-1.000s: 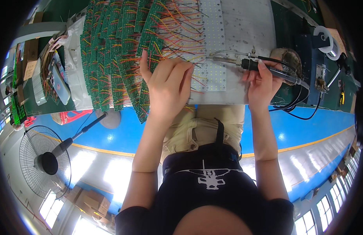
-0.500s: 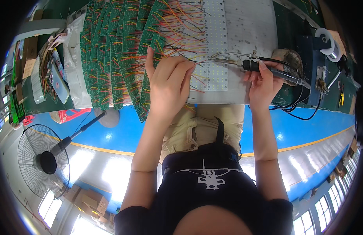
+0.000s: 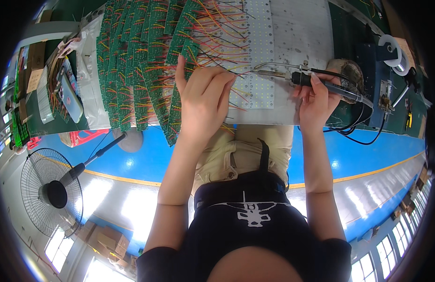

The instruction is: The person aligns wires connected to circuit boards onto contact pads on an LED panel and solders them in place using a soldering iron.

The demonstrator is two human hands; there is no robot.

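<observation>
My right hand (image 3: 317,101) is closed around the handle of a soldering iron (image 3: 303,79). A thin bent metal tube (image 3: 278,64) clamped to the iron runs above its shaft and curves down to the tip. The tip points left and meets a white board (image 3: 260,44) dotted with rows of small yellowish spots. My left hand (image 3: 203,105) pinches a thin wire (image 3: 241,75) by thumb and forefinger, its end close to the iron's tip; the little finger sticks up. Beneath and beside that hand lie overlapping green circuit board strips (image 3: 154,89) with red, yellow and black wires.
A solder reel (image 3: 392,54) stands on a blue-black unit at the right, beside a round iron holder (image 3: 346,75) and looping black cables. At the left lie a clear plastic bag (image 3: 89,80) and a phone (image 3: 71,98). A standing fan (image 3: 55,193) is at lower left.
Both hands and the iron hold nearly the same place, with the tip still at the wire's end. The whole view has shifted only very slightly.
</observation>
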